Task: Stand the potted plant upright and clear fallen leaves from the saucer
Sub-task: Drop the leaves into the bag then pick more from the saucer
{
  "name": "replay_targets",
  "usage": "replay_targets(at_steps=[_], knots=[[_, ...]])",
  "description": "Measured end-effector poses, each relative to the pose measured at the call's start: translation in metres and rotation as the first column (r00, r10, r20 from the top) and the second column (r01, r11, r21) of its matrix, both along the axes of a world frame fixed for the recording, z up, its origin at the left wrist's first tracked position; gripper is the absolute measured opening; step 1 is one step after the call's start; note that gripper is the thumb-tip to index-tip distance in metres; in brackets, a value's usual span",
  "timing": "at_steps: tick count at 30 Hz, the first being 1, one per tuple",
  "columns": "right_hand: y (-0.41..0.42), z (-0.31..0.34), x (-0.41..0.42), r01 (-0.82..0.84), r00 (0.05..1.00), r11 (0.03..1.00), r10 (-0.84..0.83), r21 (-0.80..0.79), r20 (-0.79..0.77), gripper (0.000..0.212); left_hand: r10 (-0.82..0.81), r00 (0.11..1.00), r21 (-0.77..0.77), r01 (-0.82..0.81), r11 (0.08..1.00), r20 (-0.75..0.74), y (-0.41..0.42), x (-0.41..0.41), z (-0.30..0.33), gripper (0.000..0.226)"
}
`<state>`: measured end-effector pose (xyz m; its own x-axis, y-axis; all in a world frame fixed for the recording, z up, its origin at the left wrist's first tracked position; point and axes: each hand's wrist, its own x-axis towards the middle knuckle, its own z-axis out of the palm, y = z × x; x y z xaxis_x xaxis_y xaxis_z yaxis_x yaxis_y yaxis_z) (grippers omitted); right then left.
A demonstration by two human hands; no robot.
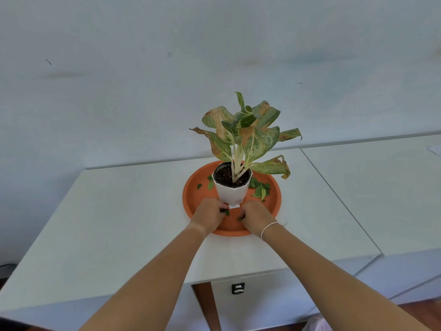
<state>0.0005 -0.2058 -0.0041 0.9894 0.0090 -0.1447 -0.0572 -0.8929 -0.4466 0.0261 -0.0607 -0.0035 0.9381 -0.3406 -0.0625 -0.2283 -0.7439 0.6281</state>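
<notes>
A white faceted pot (231,192) stands upright in the orange saucer (274,201), holding a plant (245,134) with green and browned leaves. Small fallen green leaves (261,191) lie on the saucer to the right of the pot, and a few (205,185) lie to its left. My left hand (208,215) rests on the saucer's near side, just left of the pot's base, fingers closed on small leaves. My right hand (256,217) is just right of the base, fingers curled on a leaf too.
The saucer sits on a white desk (119,211) against a pale wall. A second white surface (381,187) adjoins on the right. A drawer lock (238,288) shows below the desk's front edge.
</notes>
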Motion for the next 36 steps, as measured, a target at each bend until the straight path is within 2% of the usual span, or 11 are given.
replay_targets(at_steps=[4,10,13,16,19,25,30,36], knots=[[0.001,-0.003,-0.003,0.008,0.998,0.999,-0.006,-0.031,0.056,0.025,-0.091,0.995,0.091,0.087,0.992,0.043,0.001,-0.001,0.001,0.021],[0.006,-0.003,-0.007,-0.009,0.994,0.992,0.023,-0.129,0.110,0.026,-0.105,0.992,0.236,0.085,0.968,0.076,-0.007,-0.005,0.003,0.025],[0.004,-0.003,-0.008,0.004,0.995,0.998,0.002,-0.069,0.097,0.025,-0.091,0.994,0.262,0.071,0.963,0.065,-0.009,-0.004,0.004,0.028],[-0.002,-0.003,-0.009,0.064,0.993,0.993,-0.074,0.104,0.091,0.023,-0.034,0.999,0.180,0.027,0.983,0.034,-0.006,-0.005,0.004,0.032],[-0.012,0.002,-0.008,0.184,0.979,0.923,-0.204,0.338,0.024,0.023,0.033,0.999,0.074,-0.033,0.997,0.000,-0.003,-0.008,0.002,0.029],[-0.049,0.025,-0.014,0.345,0.917,0.746,-0.399,0.569,-0.033,0.021,0.027,1.000,-0.005,-0.027,1.000,0.013,-0.020,-0.019,0.014,0.022],[-0.090,0.038,-0.036,0.375,0.872,0.655,-0.489,0.655,-0.011,0.020,-0.096,0.995,-0.086,0.095,0.992,-0.005,-0.065,-0.034,0.035,0.021],[-0.157,0.035,-0.079,0.490,0.749,0.491,-0.659,0.720,-0.061,0.016,-0.277,0.960,-0.058,0.276,0.960,-0.027,-0.138,-0.051,0.046,0.023]])
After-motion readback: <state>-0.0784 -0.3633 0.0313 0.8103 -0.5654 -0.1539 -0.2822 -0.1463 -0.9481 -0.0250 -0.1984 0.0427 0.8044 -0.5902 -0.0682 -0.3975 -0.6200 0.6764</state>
